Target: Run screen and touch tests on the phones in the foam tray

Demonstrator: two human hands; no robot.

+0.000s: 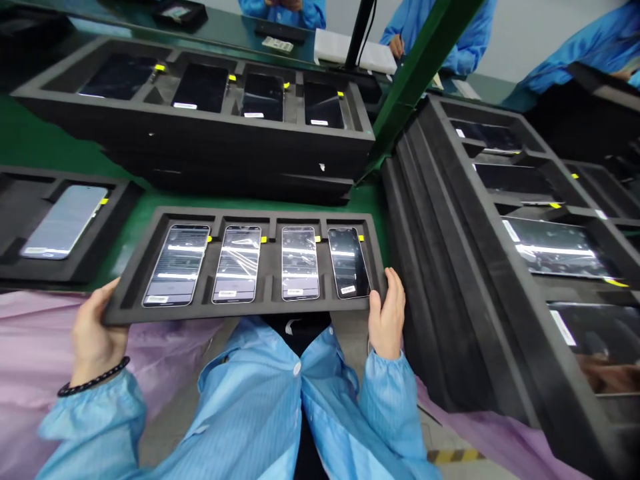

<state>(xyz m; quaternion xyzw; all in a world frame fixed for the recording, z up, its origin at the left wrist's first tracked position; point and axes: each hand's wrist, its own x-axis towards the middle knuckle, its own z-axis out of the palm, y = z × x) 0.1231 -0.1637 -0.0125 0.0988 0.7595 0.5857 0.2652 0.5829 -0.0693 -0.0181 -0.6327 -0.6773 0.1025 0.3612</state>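
Note:
A dark foam tray lies level in front of my body, gripped at both short ends. My left hand is closed around its left front corner, with the fingers partly hidden beneath. My right hand holds the right end, thumb near the front corner and fingers along the side. Several phone screens sit in separate slots, among them a bright reflective phone screen at the left and a darker phone screen at the right. Each has a yellow tab on its upper right and a white label near its bottom.
Behind stands a stack of foam trays with phone screens on top. Another tall tray stack rises close on the right. At left lies a tray with one phone screen. A green post slants between stacks. People in blue work across the bench.

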